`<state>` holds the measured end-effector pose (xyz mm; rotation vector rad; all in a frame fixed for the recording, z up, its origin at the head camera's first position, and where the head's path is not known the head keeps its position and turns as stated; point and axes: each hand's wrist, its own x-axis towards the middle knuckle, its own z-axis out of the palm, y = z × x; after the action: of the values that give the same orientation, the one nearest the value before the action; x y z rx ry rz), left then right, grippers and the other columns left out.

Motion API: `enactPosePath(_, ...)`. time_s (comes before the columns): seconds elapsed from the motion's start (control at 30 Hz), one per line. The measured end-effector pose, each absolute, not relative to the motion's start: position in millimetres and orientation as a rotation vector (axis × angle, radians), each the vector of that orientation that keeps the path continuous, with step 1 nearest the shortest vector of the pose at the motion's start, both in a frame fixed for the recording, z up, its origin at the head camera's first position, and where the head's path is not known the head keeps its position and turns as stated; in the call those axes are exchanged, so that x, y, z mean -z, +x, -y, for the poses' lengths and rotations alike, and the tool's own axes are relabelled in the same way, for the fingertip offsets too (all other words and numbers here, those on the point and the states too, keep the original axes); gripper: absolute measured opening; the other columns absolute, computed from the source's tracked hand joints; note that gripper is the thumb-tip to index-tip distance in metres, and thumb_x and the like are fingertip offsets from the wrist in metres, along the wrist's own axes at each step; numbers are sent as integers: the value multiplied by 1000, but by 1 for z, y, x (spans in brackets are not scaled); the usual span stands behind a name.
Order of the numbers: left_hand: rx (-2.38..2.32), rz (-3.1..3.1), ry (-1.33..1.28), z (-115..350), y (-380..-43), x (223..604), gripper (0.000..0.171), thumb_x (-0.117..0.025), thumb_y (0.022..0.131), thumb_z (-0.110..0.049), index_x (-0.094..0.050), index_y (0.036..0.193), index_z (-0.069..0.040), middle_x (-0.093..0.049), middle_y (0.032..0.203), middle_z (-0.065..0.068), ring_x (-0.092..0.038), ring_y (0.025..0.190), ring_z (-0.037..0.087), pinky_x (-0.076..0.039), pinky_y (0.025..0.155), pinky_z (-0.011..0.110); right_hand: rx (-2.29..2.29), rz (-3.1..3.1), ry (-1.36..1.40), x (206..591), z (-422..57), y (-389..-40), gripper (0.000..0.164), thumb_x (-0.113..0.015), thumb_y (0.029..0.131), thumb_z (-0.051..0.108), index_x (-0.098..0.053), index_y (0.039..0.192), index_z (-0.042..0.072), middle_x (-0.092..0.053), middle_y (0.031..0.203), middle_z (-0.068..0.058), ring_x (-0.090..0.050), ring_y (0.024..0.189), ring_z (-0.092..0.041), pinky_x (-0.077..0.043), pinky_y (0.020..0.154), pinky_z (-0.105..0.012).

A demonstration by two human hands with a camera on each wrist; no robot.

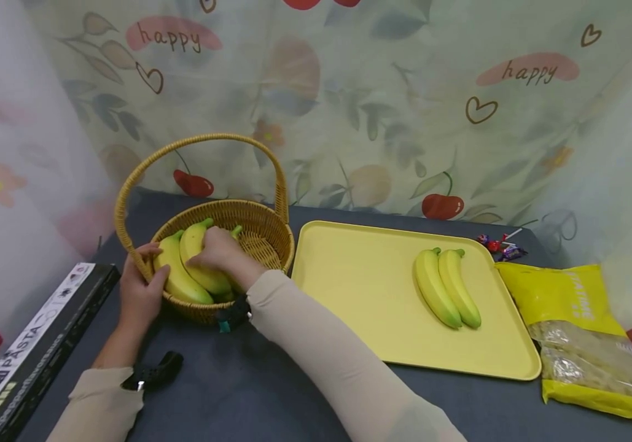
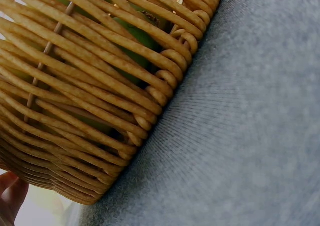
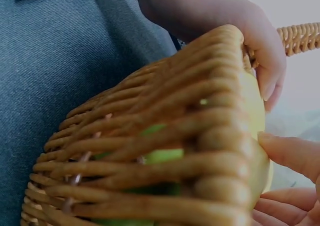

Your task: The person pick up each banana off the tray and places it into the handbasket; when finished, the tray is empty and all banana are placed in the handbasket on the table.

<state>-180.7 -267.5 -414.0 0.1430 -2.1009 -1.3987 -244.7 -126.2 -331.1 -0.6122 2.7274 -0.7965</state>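
Note:
A wicker basket with a tall arched handle stands on the left of the table, with yellow-green bananas lying in its left half. My left hand grips the basket's left rim by the foot of the handle, its thumb over the edge beside the bananas. Reaching inside, my right hand holds a banana from above. Another stem shows behind that hand. In the right wrist view, the right thumb and fingers lie against a banana at the rim. Two more bananas lie side by side on a yellow tray.
Right of the tray lies a yellow, partly clear bag of pasta, with wrapped lollipops behind it. A long black-and-white box lies at the left edge. A patterned curtain hangs behind the dark table.

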Motion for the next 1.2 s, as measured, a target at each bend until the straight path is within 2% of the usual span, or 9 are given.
enactPosePath(0.3, 1413, 2128, 153, 256, -172, 397, 32, -55, 84, 0, -51, 115, 5, -48, 130, 14, -42, 128, 30, -33, 93, 8, 885, -2643, -646, 329, 115, -244, 44, -62, 84, 46, -44, 61, 13, -33, 52, 5, -33, 42, -7, -30, 44, -19)
enactPosePath(0.47, 1416, 2106, 134, 250, -167, 390, 32, -54, 84, 0, -49, 115, 9, -47, 128, 22, -42, 127, 26, -33, 94, 9, 987, -2577, -732, 323, 101, -238, 51, -62, 85, 43, -34, 55, 14, -25, 47, 6, -24, 38, -6, -24, 41, -18)
enactPosePath(0.53, 1412, 2095, 128, 254, -171, 397, 32, -54, 84, 0, -50, 115, 8, -47, 128, 22, -43, 127, 23, -33, 94, 8, 1031, -2539, -775, 322, 93, -235, 48, -61, 86, 43, -36, 58, 12, -27, 50, 4, -24, 39, -6, -24, 42, -18)
enactPosePath(0.6, 1403, 2095, 130, 258, -175, 404, 32, -56, 83, 0, -52, 114, 5, -49, 129, 18, -44, 126, 22, -32, 93, 8, 1060, -2505, -810, 320, 84, -230, 39, -60, 86, 44, -55, 72, 8, -52, 61, 1, -36, 42, -6, -30, 48, -17)
enactPosePath(0.63, 1400, 2090, 127, 261, -178, 408, 32, -56, 83, 0, -52, 114, 5, -50, 129, 17, -44, 126, 20, -32, 94, 8, 1062, -2492, -826, 319, 79, -229, 40, -60, 86, 44, -55, 75, 6, -52, 64, -1, -36, 45, -7, -30, 50, -18)
enactPosePath(0.7, 1384, 2088, 130, 265, -181, 414, 32, -57, 83, -1, -53, 114, 3, -51, 128, 13, -44, 125, 19, -32, 94, 8, 1052, -2489, -853, 317, 68, -224, 45, -60, 86, 44, -63, 105, 4, -67, 97, -6, -57, 63, -8, -42, 62, -17)
enactPosePath(0.77, 1379, 2088, 135, 266, -182, 417, 31, -57, 84, -3, -53, 114, 2, -51, 128, 11, -44, 126, 18, -32, 95, 9, 1056, -2483, -858, 314, 57, -220, 59, -61, 85, 45, -54, 130, 8, -58, 129, -8, -64, 94, -12, -47, 80, -20)
enactPosePath(0.87, 1370, 2100, 148, 267, -182, 417, 30, -57, 85, -5, -53, 114, 1, -51, 128, 10, -44, 126, 18, -32, 95, 10, 1095, -2454, -858, 310, 39, -216, 66, -63, 85, 43, -43, 139, 11, -47, 141, -6, -51, 124, -16, -45, 97, -28)
enactPosePath(1.2, 1377, 2095, 136, 266, -181, 415, 30, -57, 84, -5, -53, 113, 2, -51, 128, 11, -43, 127, 20, -32, 96, 11, 1312, -2369, -834, 315, -21, -209, 66, -66, 85, 31, -38, 141, 8, -41, 145, -7, -47, 128, -20, -44, 98, -33)
